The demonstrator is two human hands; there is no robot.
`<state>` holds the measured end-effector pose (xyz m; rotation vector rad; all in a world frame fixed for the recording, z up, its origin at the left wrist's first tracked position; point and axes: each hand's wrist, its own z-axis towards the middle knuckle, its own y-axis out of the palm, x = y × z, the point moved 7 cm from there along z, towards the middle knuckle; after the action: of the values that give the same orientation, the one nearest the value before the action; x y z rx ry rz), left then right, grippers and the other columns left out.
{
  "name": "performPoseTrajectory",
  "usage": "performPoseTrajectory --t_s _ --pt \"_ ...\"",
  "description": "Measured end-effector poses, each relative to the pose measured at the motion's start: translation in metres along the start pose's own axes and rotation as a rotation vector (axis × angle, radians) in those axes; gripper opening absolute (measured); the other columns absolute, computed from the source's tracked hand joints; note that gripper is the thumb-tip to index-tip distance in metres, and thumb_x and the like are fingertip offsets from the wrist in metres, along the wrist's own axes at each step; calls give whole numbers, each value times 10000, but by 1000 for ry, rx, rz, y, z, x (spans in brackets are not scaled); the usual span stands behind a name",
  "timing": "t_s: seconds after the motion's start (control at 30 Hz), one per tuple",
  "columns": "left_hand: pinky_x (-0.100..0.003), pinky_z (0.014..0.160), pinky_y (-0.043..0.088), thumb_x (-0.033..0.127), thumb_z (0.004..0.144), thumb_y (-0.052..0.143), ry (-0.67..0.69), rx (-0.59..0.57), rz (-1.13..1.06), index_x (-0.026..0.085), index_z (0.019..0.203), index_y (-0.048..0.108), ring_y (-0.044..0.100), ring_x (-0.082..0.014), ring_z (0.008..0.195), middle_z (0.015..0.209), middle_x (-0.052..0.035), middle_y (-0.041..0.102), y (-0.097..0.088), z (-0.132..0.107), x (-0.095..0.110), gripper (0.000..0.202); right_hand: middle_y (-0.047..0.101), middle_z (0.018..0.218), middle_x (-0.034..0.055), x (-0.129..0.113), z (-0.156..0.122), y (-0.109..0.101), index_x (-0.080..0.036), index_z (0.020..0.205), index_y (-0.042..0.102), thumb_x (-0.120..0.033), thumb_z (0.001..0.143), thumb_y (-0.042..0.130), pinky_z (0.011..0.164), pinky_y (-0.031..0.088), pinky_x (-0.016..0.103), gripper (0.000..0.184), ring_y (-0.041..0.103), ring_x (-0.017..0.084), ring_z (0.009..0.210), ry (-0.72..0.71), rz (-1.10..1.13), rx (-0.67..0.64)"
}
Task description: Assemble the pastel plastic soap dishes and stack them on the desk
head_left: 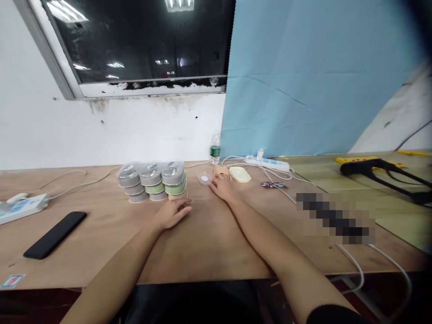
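My left hand (172, 213) lies low over the table, thumb and fingers apart, beside the right end of the stacked lidded containers (151, 182). These are grey and green with a peach one at the bottom right, and clear lids top the upper row. My right hand (222, 185) reaches forward with fingers spread at the front of a peach container (221, 171), partly covering it. Close by its thumb is a clear plastic lid (204, 178) with a white round spot. A pale yellow tray-like piece (240, 174) lies just right of the peach container.
A water bottle (215, 148) stands by the wall. Power strips lie at the back right (268, 163) and far left (23, 209), with white cables. A black phone (56, 235) is on the left. Right are a small colourful wrapper (274, 185) and a blurred-out dark object (334, 218).
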<state>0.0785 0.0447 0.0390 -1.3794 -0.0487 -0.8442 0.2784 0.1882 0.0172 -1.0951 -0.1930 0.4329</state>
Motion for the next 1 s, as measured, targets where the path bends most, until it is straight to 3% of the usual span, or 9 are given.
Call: performPoseTrajectory --t_s 0.2,0.33,0.5,0.63,0.77,0.87,1.0 --pt "-302 759 461 490 928 417 10 19 -11 195 1239 586 621 -182 789 956 -56 702 2 0 -2 462 576 1243 95 14 3 1 -218 957 708 -430 860 518 983 281 426 301 456 273 1179 67 42 43" --pt "-290 715 462 476 906 471 22 96 -22 179 1207 596 613 -174 743 919 -57 692 -2 0 -2 441 594 1204 114 9 -1 -7 -200 994 690 -395 821 573 999 272 455 286 471 289 1153 81 66 135" --pt "-296 737 461 442 902 489 47 223 -15 172 1183 595 607 -176 776 955 -69 676 -9 -1 -6 403 580 1210 128 -32 -5 -41 -176 1198 587 -365 848 549 1019 291 452 400 462 286 1158 -46 213 327" --pt "-288 680 445 425 900 488 40 204 40 186 1132 623 596 -171 708 867 -53 680 -6 2 -15 360 558 1242 132 -84 2 -65 -168 1259 526 -446 878 504 1021 324 456 472 460 289 1169 -132 376 421" --pt "-282 657 430 398 898 487 69 170 77 192 1071 650 595 -176 699 842 -48 687 -4 5 -19 314 469 1364 138 -135 11 -68 -184 1330 460 -559 823 554 1066 301 474 637 398 298 1271 -174 456 410" --pt "-279 648 428 404 901 483 55 183 42 183 972 673 591 -175 685 817 -52 689 -8 4 -19 300 460 1385 139 -149 15 -61 -217 1326 464 -570 790 598 1076 267 546 656 408 310 1282 -96 502 393" --pt "-277 660 437 407 909 477 50 197 -20 190 1041 665 591 -169 694 857 -51 693 -13 1 -14 316 554 1305 110 -147 13 -58 -222 1235 527 -472 864 544 1116 236 522 447 458 245 1269 -113 612 448"
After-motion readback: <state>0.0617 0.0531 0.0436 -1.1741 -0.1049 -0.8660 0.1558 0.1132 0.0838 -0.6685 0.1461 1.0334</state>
